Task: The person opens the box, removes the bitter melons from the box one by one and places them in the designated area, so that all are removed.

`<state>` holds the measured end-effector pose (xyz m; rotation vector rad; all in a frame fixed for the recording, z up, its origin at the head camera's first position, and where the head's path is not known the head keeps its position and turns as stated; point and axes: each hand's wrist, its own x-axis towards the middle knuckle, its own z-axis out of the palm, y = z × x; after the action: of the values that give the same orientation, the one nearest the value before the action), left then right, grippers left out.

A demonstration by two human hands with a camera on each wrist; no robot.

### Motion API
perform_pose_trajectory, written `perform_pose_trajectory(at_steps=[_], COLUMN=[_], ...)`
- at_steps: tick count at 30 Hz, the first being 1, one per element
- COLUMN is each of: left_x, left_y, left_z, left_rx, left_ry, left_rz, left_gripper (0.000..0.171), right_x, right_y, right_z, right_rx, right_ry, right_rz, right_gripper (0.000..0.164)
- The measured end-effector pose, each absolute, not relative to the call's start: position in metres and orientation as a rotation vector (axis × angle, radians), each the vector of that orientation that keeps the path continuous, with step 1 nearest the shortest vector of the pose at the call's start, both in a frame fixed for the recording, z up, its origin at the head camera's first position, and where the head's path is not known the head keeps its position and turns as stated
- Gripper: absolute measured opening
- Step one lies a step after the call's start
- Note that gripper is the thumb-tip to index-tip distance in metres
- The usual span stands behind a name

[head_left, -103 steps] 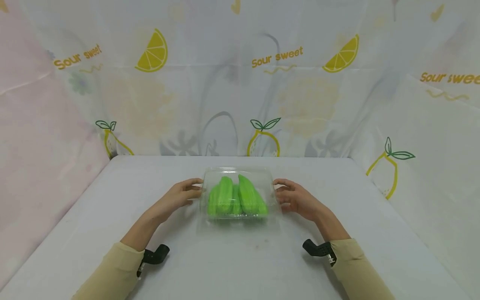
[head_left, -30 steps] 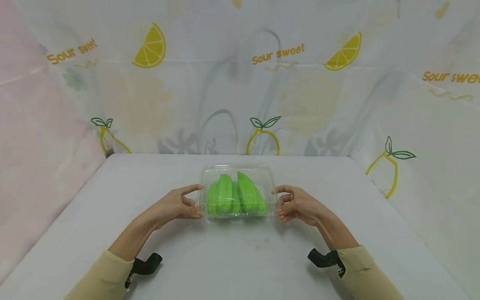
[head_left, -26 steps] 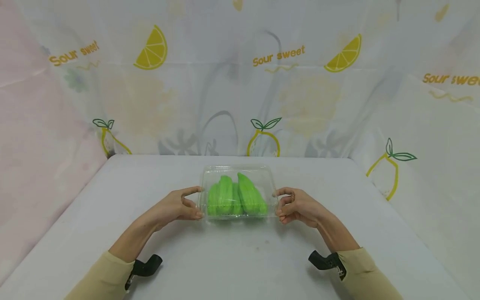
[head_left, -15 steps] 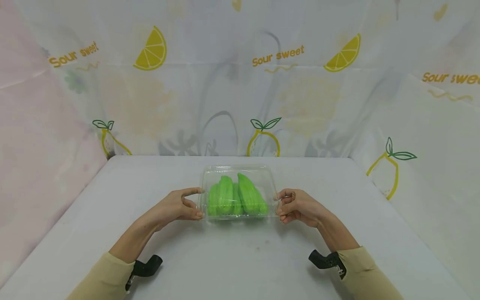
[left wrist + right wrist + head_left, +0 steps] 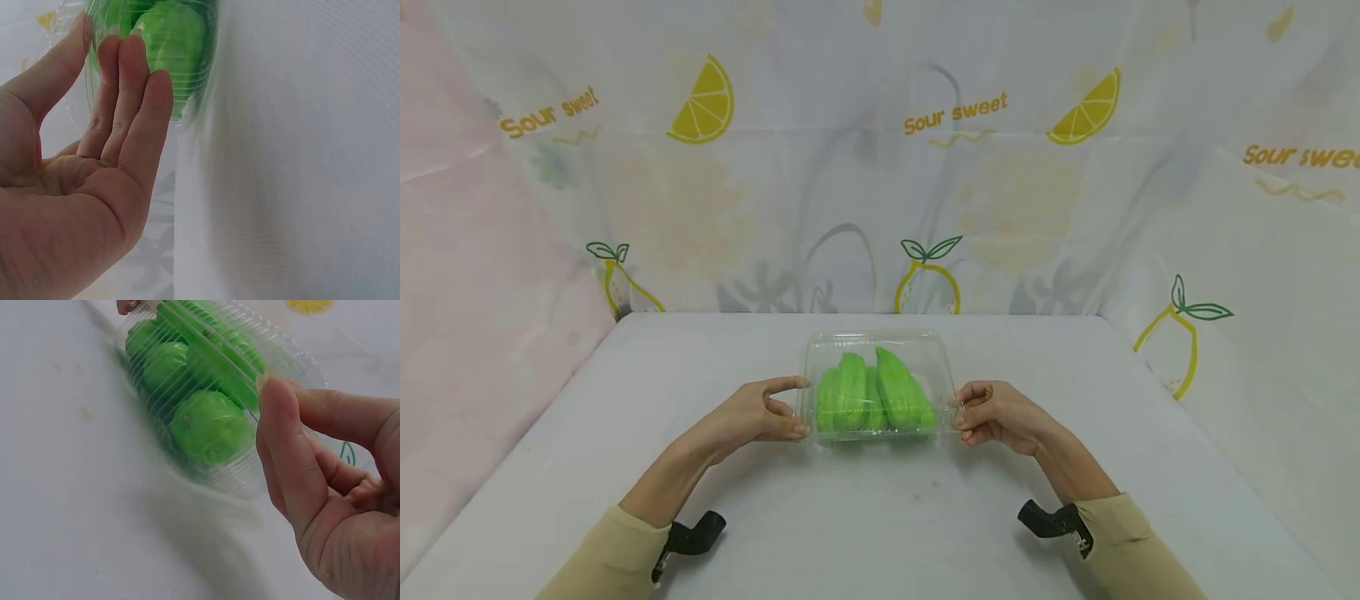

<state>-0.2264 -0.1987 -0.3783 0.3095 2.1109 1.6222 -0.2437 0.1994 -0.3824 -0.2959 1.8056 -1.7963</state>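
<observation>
A clear plastic clamshell container sits on the white table, holding several long, bright green, ridged vegetables. My left hand pinches its left rim, thumb at the front corner and index finger reaching farther along the side. In the left wrist view, the rim lies between the thumb and the other fingertips. At the opposite side, my right hand pinches the right front edge between thumb and curled fingers. The right wrist view shows the lidded container's ribbed wall and the vegetables' rounded ends.
White cloth covers the table. Behind it hangs a pale curtain printed with lemons and lettering, and more cloth closes in both sides. A black wrist camera mount is worn at the left cuff, another at the right.
Compared with the oldest frame, both thumbs have come to the container's front corners and the hands now pinch its rim. During the last second, the right fingers have drawn slightly closer to the thumb.
</observation>
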Motion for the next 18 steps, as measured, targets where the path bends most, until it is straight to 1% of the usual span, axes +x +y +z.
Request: perform_pose_trajectory(at_steps=[2,6,9,12,18], left_x=[-0.2262,-0.2262,-0.2262,-0.2258,-0.2263], left_y=[-0.1988,-0.1988,-0.1989,-0.1988,-0.1990], left_z=[-0.3783,-0.3792,-0.3796,-0.3789,-0.3788], left_rx=[0.312,0.311,0.313,0.312,0.309], left_ry=[2.104,2.088,2.086,2.085,2.074], left_rz=[1.627,1.641,1.641,1.641,1.654], left_gripper=[0.082,0.082,0.082,0.082,0.081], right_x=[-0.2434,-0.2433,-0.2438,-0.2445,-0.2454], right_y=[0.1997,0.2003,0.2009,0.2014,0.2023], right_z=[-0.3828,-0.3840,-0.3852,-0.3862,-0.3861], right_rx=[-0.300,-0.304,-0.322,-0.351,-0.380], right_ry=[1.798,1.798,1.809,1.813,1.808], right_rz=[-1.804,-1.812,-1.802,-1.788,-1.776], right_gripper=[0.028,0.029,0.018,0.004,0.005])
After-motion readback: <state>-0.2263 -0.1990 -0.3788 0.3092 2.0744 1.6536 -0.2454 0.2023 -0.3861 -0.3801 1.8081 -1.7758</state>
